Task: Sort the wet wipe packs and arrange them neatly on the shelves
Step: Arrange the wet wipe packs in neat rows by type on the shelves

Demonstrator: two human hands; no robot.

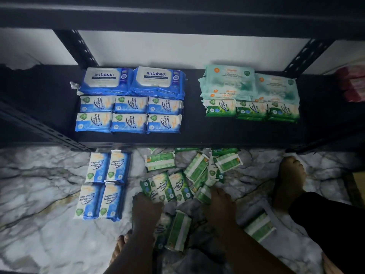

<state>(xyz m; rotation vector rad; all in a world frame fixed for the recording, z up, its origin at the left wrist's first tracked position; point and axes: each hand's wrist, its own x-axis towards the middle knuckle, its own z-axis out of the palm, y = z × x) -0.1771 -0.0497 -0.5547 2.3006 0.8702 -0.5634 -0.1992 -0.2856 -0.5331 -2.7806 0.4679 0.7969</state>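
Left hand [147, 204] grips the green packs [176, 185] by their edge. Right hand [220, 202] is on them too, can't tell how tightly. Blue packs [104, 184] sit just left.

Dim, soft and slightly blurred; edges darken and bow; shelf top smeared.

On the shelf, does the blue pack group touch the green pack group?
Apart. The head view shows a strip of bare black shelf between the blue pack group and the green pack group.
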